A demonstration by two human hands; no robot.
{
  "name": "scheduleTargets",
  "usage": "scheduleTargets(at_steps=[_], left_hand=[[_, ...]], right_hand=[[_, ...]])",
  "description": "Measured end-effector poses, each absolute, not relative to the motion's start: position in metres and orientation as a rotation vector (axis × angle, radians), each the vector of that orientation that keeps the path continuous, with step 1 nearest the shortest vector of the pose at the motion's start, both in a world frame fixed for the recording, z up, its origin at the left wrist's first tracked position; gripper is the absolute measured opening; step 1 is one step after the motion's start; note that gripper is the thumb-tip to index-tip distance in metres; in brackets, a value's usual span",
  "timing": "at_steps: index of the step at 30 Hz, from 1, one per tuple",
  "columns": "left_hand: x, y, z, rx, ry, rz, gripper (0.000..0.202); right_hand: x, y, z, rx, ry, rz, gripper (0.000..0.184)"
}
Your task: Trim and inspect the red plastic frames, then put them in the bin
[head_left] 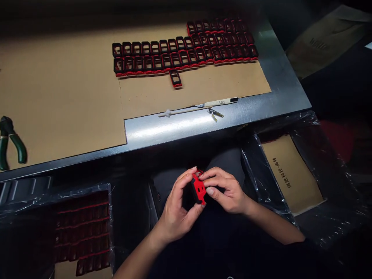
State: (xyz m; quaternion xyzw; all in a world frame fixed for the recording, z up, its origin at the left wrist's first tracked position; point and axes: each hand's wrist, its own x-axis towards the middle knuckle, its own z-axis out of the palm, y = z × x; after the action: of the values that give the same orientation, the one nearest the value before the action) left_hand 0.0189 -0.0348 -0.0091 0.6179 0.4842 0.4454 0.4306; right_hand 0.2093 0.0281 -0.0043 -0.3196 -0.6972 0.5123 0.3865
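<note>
Two hands hold one small red part (198,190) with black on its side, in front of the body and below the table edge. Left hand (176,211) grips it from 7 o'clock with the fingers curled around; right hand (227,190) pinches it from 3 o'clock. At 12 o'clock, on cardboard (72,97), lie two rows of red-and-black frames (183,52), and one single frame (175,78) is just below them. Green pliers (10,143) lie at 10 o'clock. More red frames in plastic (83,232) are at 8 o'clock, and a white pen (221,102) lies on the steel table (162,131) at 1 o'clock.
</note>
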Motion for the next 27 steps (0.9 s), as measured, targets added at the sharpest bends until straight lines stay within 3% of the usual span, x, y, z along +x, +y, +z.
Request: scheduleTargets(at_steps=[13,21,27], left_hand=[[0.020,-0.034,-0.015,1.771,1.265,1.113,0.085],[0.022,-0.029,-0.023,2.031,1.234,1.186,0.100],[0.023,-0.024,-0.028,2.197,1.239,1.211,0.107]], right_hand=[[0.205,0.027,-0.004,-0.928,-1.228,1.965,0.031],[0.206,0.024,-0.004,-0.875,-1.280,1.965,0.026],[0.204,0.025,-0.003,-0.863,-1.492,1.748,0.018]])
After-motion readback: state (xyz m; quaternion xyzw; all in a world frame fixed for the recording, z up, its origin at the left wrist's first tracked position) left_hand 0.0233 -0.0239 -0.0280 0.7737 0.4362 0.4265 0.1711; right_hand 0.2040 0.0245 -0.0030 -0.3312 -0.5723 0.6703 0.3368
